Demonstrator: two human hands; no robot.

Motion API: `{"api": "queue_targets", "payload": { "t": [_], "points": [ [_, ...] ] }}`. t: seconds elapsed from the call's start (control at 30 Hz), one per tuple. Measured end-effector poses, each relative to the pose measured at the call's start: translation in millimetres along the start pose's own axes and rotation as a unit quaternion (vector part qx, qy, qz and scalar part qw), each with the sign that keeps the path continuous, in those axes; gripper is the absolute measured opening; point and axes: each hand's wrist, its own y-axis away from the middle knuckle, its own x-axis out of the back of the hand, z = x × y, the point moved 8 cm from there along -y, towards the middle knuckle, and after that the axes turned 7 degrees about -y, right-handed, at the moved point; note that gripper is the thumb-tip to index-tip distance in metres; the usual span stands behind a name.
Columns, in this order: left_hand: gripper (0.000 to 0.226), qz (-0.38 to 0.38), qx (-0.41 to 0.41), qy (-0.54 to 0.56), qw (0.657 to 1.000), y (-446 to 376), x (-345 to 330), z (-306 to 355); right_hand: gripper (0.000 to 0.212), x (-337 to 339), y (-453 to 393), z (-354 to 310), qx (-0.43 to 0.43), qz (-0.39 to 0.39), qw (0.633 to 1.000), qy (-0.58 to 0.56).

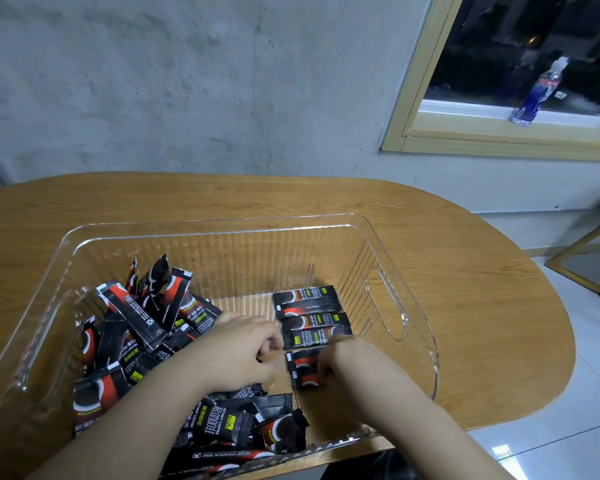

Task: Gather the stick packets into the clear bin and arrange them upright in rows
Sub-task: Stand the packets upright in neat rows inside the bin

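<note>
A: Reaching into the clear bin (388,258), both hands are down among the stick packets (142,327); the bin stands on the wooden worktop (482,306).

B: Where do the packets lie?

A: A loose heap fills the left side and the near edge of the bin, some leaning up, most tumbled; a tidy row (310,315) lies flat, side by side, on the bin floor toward the right.

B: And the hands?

A: The right hand (347,365) has its fingers curled on a packet (303,370) at the near end of that row, pinching it; the left hand (239,351) sits just beside, fingers curled at the row's left edge; whether it grips anything I cannot tell.

B: Anything else?

A: A plastic bottle (537,91) stands on the window sill (499,114), well apart from the bin.
</note>
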Motion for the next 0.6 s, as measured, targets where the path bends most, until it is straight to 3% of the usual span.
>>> {"api": "queue_targets", "payload": {
  "t": [0.1,0.2,0.37,0.6],
  "points": [
    [0.030,-0.016,0.005,-0.008,1.000,0,-1,0,0.023,7,3,-4,0.024,0.036,0.998,-0.051],
    [0.020,-0.012,0.007,0.004,1.000,0,0,0,0.024,15,10,-14,0.075,0.057,0.987,-0.132],
    [0.010,-0.002,0.012,0.009,1.000,0,0,0,0.008,8,16,-23,0.092,0.004,0.953,-0.289],
    [0.011,0.001,0.017,-0.007,1.000,0,1,0,0.009,-3,13,-34,0.076,-0.046,0.957,-0.276]
  ]
}}
